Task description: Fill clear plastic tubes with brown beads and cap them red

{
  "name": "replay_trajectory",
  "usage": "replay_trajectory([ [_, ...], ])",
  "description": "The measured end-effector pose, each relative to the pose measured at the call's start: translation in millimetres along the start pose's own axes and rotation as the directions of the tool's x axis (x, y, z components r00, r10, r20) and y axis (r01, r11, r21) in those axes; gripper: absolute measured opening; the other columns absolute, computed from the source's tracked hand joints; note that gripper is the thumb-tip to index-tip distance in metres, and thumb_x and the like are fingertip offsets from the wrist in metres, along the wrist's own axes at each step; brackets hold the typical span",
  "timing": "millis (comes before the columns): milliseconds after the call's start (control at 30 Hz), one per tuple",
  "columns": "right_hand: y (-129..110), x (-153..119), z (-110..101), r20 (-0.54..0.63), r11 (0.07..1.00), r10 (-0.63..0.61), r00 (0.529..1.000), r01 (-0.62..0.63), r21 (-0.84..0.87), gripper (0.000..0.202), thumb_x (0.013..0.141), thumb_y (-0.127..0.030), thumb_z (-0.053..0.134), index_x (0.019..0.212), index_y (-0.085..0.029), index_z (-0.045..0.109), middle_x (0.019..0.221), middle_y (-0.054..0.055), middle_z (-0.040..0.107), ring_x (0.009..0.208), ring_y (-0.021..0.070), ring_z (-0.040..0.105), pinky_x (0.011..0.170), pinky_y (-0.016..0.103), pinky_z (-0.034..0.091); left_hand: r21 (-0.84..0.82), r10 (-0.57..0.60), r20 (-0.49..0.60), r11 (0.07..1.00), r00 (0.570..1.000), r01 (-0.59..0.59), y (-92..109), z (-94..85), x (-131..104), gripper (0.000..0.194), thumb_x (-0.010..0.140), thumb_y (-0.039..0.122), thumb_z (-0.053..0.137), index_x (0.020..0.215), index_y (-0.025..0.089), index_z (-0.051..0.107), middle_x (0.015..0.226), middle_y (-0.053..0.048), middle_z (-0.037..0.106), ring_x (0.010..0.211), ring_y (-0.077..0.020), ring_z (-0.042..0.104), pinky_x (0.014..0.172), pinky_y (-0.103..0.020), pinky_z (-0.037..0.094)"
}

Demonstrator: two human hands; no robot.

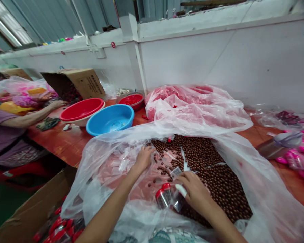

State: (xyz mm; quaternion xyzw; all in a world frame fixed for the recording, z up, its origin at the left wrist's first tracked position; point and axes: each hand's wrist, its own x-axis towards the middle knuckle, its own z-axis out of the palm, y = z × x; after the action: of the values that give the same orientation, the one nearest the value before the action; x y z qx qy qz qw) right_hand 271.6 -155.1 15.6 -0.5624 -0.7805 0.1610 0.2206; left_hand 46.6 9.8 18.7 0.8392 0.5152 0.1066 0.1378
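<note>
Inside a big clear plastic bag [243,175] spread open on the red-brown table [63,141] lies a heap of small brown balls [212,168], and both of the person's hands work at its near edge. The left hand [143,158] reaches forward with fingers curled down onto the scattered balls at the heap's left fringe — whether it has pinched any cannot be told, since the fingertips are hidden. Just left of it lie small clear sachets [122,163] in a loose pile. The right hand [194,192] is closed loosely around a small clear packet [177,199] and holds it right against two little red-capped vials [163,195], which sit at the near edge of the balls.

Beyond the heap is a second plastic bag of red pieces [192,101]. Further left on the table stand a blue basin [110,118], a red basin [81,109] stacked in a pale one, and a smaller bowl of red parts [131,100]. A tipped cardboard box [81,82] lies behind them. At the far left another person's arm [32,116] rests on the table. Pink items [298,158] lie at the right edge — near a steel cup [275,146].
</note>
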Motion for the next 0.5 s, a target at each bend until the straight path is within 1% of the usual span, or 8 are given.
replay_trajectory([
  [67,24,8,-6,-0.060,0.996,0.089,0.994,-0.090,-0.014,0.040,0.076,-0.005,0.045,0.109,-0.021,0.060,0.105,0.009,0.059,0.099,0.0217,0.053,0.086,0.036,0.043,0.000,0.048,0.014,0.999,0.999,-0.048,-5,-0.9,5,0.050,0.073,-0.001,0.040,0.114,0.019,0.062,0.113,-0.009,0.061,0.097,-0.0242,0.048,0.088,-0.036,0.037],
  [100,35,13,-9,-0.080,0.992,0.125,0.989,-0.127,-0.019,0.045,0.072,0.000,0.043,0.109,-0.019,0.060,0.105,0.009,0.059,0.100,0.0213,0.053,0.086,0.035,0.044,0.013,0.073,0.016,0.997,0.997,-0.073,-6,-1.2,7,0.049,0.073,0.000,0.041,0.113,0.019,0.063,0.113,-0.008,0.061,0.097,-0.0244,0.048,0.088,-0.036,0.036],
  [167,55,25,-16,-0.090,0.984,0.175,0.981,-0.178,-0.027,0.053,0.066,0.004,0.041,0.110,-0.017,0.060,0.105,0.009,0.060,0.101,0.0206,0.053,0.088,0.034,0.043,0.038,0.115,0.022,0.993,0.993,-0.116,-8,-1.5,10,0.046,0.073,0.001,0.042,0.110,0.018,0.064,0.114,-0.008,0.061,0.097,-0.0249,0.047,0.088,-0.036,0.036],
  [233,66,42,-19,-0.081,0.981,0.186,0.979,-0.190,-0.036,0.054,0.066,0.004,0.040,0.112,-0.017,0.060,0.106,0.009,0.061,0.102,0.0201,0.054,0.089,0.034,0.043,0.036,0.131,0.035,0.991,0.991,-0.132,-8,-1.5,14,0.042,0.074,0.003,0.043,0.106,0.019,0.066,0.111,-0.008,0.063,0.097,-0.0250,0.047,0.087,-0.036,0.035],
  [300,68,66,-17,-0.071,0.985,0.165,0.984,-0.168,-0.045,0.052,0.069,0.003,0.041,0.113,-0.017,0.060,0.110,0.008,0.061,0.103,0.0190,0.054,0.091,0.032,0.042,-0.009,0.120,0.039,0.993,0.992,-0.120,-6,-1.2,16,0.037,0.076,0.007,0.045,0.103,0.020,0.067,0.104,-0.007,0.065,0.096,-0.0248,0.048,0.086,-0.035,0.035],
  [400,59,108,-7,-0.051,0.991,0.118,0.992,-0.121,-0.060,0.048,0.074,-0.001,0.043,0.114,-0.019,0.061,0.116,0.006,0.060,0.108,0.0165,0.053,0.095,0.028,0.040,-0.191,0.018,-0.012,0.981,1.000,-0.020,0,-0.4,16,0.034,0.078,0.015,0.050,0.109,0.020,0.063,0.098,-0.007,0.064,0.095,-0.0238,0.051,0.085,-0.033,0.037],
  [467,51,136,2,-0.049,0.990,0.112,0.992,-0.116,-0.078,0.047,0.078,-0.005,0.043,0.121,-0.019,0.056,0.126,0.006,0.055,0.114,0.0169,0.050,0.098,0.028,0.038,-0.298,-0.042,-0.024,0.954,0.999,0.033,5,0.7,15,0.035,0.077,0.019,0.054,0.111,0.020,0.059,0.096,-0.006,0.064,0.091,-0.0220,0.055,0.081,-0.031,0.039],
  [500,48,148,6,-0.056,0.988,0.124,0.991,-0.128,-0.090,0.047,0.081,-0.008,0.043,0.126,-0.018,0.051,0.131,0.007,0.051,0.117,0.0185,0.048,0.099,0.030,0.037,-0.328,-0.050,-0.017,0.944,0.999,0.042,8,1.5,14,0.034,0.077,0.021,0.055,0.110,0.019,0.059,0.095,-0.005,0.065,0.089,-0.0209,0.056,0.080,-0.029,0.040],
])
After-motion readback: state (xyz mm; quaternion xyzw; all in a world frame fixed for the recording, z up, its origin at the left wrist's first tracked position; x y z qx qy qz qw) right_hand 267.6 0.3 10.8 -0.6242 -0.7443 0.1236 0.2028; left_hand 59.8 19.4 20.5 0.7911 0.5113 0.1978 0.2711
